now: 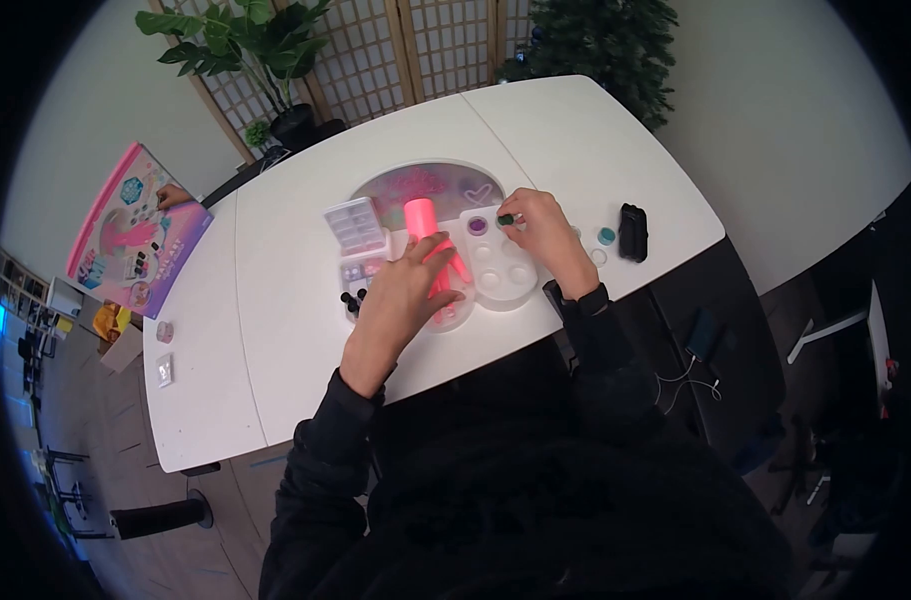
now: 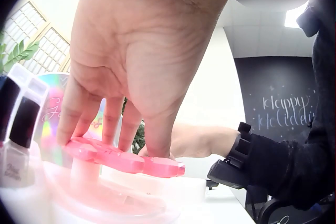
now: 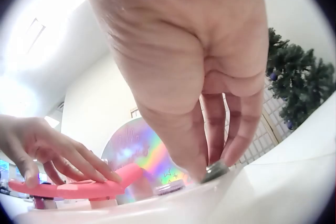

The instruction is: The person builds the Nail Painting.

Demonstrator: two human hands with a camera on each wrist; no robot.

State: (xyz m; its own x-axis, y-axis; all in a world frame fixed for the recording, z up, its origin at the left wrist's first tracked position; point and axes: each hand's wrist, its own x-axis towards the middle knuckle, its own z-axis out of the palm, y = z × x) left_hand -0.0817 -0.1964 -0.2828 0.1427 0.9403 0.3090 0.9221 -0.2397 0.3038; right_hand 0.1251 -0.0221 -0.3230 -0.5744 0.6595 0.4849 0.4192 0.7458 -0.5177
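A pink hand-shaped form [image 1: 418, 214] lies over a round clear base, and in the left wrist view its pink fingers [image 2: 128, 162] are raised on a support. My left hand [image 1: 405, 289] rests on it with fingers spread, fingertips touching the pink surface. My right hand [image 1: 549, 238] pinches a small dark green pot [image 1: 505, 220] at the upper right well of the white tray [image 1: 495, 297]; the pot [image 3: 214, 171] is under the fingertips in the right wrist view. A purple pot [image 1: 477, 226] sits in the neighbouring well.
Left of the pink form are an open compartment case [image 1: 355, 227] and black-capped bottles [image 1: 352, 302]. An iridescent panel [image 1: 375, 187] stands behind. To the right lie a teal pot [image 1: 606, 236] and a black case [image 1: 632, 233]. A colourful box [image 1: 135, 235] stands at the far left.
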